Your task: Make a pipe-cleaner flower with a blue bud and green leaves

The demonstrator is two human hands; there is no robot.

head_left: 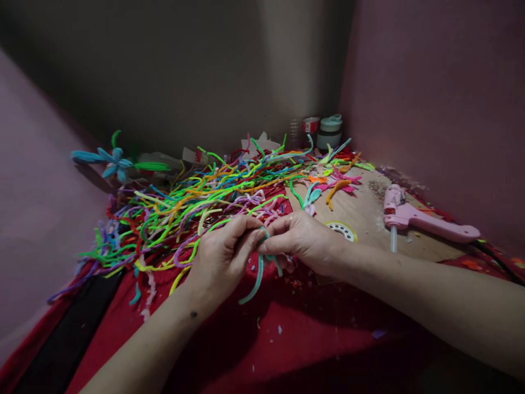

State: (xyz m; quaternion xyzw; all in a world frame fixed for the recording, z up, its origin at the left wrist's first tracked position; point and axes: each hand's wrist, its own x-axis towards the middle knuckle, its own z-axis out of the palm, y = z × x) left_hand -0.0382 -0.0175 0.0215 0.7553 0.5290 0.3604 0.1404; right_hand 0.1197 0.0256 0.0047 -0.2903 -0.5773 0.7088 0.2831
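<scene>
A light teal pipe cleaner (pixel 257 282) is pinched between my two hands, its loose ends hanging below the fingers. My left hand (pixel 227 251) is closed on it with thumb and forefinger. Close against the left fingertips, my right hand (pixel 301 241) also pinches the pipe cleaner from the other side. Part of it is bent between the fingertips and hidden by them. Just behind the hands lies a large tangled heap of colourful pipe cleaners (pixel 197 202).
A pink glue gun (pixel 426 219) lies on a brown board (pixel 365 202) at the right, near a white-and-yellow tape roll (pixel 342 231). A blue pipe-cleaner flower (pixel 117 163) stands at the left. Bottles and a teal-lidded container (pixel 329 131) sit at the back. Red cloth (pixel 295 345) covers the table.
</scene>
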